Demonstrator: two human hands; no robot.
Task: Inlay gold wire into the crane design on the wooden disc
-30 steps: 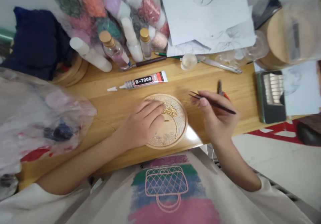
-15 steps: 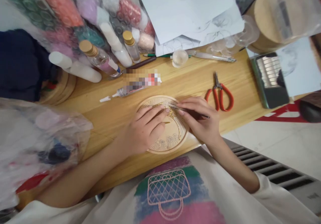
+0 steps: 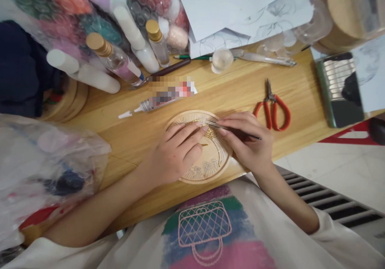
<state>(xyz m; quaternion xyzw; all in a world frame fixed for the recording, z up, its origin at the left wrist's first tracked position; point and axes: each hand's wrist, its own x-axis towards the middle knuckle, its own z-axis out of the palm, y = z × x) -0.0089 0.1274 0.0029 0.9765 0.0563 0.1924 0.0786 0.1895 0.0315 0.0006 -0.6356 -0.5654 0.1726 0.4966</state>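
A round wooden disc (image 3: 210, 156) with fine line drawing, waves along its lower part, lies on the table before me. Gold wire and small gold beads (image 3: 212, 132) form a pattern on it. My left hand (image 3: 177, 152) rests palm down over the disc's left side, fingers stretched out, fingertips touching the gold work near the top. Between the thumb and fingers of my right hand (image 3: 251, 140) is a pair of dark tweezers (image 3: 237, 131). Their tips point left at the gold work, close to my left fingertips. What the tips touch is too small to make out.
Red-handled pliers (image 3: 273, 108) lie right of the disc, with a phone (image 3: 341, 90) farther right. Behind the disc are a glue tube (image 3: 162, 98) and its white nozzle cap (image 3: 125, 115). Bottles (image 3: 114, 62), bagged materials, paper sheets (image 3: 240, 8) and a plastic bag (image 3: 54, 168) surround the work.
The view has shifted slightly, so the pliers, phone and disc appear farther right. Both hands keep nearly the same pose on the disc, tweezers still in the right.
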